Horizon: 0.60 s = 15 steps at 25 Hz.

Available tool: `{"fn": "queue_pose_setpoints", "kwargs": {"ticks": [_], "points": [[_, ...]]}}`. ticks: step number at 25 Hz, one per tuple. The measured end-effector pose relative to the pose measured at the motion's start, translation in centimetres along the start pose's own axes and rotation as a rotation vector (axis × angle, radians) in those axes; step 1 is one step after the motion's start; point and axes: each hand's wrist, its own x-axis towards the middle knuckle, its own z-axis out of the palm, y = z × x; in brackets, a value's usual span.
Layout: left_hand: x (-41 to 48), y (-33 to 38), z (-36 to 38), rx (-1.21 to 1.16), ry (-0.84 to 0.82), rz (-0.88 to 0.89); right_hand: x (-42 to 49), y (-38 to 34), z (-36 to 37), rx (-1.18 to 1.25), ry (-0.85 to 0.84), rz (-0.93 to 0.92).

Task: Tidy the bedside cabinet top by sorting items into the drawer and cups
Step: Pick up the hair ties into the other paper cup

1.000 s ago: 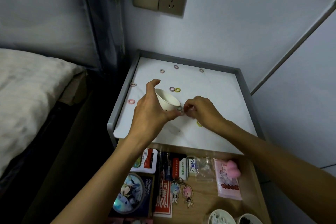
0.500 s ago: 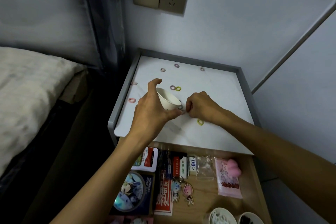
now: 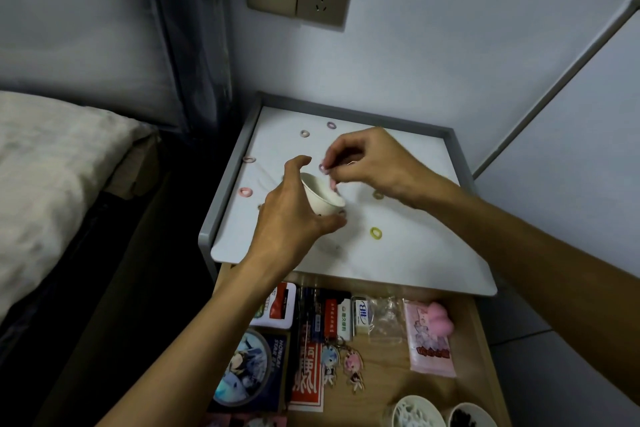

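Grips tilted white cup (image 3: 323, 199) in left hand (image 3: 291, 215) low over the counter (image 3: 415, 253), pinches small pink ring (image 3: 322, 167) in right hand (image 3: 374, 163) just beyond the far rim, mouth tipped toward that hand - probably a short drop in - with yellow ring (image 3: 375, 233) loose nearer the right side.

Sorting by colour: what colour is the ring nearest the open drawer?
The ring is yellow, seen best in the head view.
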Motion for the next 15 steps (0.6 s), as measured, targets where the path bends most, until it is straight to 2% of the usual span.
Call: {"fn": "queue_pose_setpoints", "kwargs": {"ticks": [3,7,10,13,15], "points": [[0.0,0.1,0.2,-0.031,0.004,0.023,-0.4,-0.2,1.2,-0.142,-0.171,-0.071],[0.0,0.1,-0.3,-0.031,0.034,-0.017,-1.0,0.9,-0.7,0.005,0.016,-0.044],[0.1,0.1,-0.6,-0.041,0.050,-0.025,-2.2,5.0,-2.1,-0.201,0.107,0.126],[0.3,-0.1,-0.9,-0.044,0.074,-0.019,-4.4,9.9,-1.0,-0.454,0.009,0.379],[0.5,-0.2,-1.4,-0.051,0.102,-0.031,-4.8,11.4,0.5,-0.488,0.030,0.378]]}}
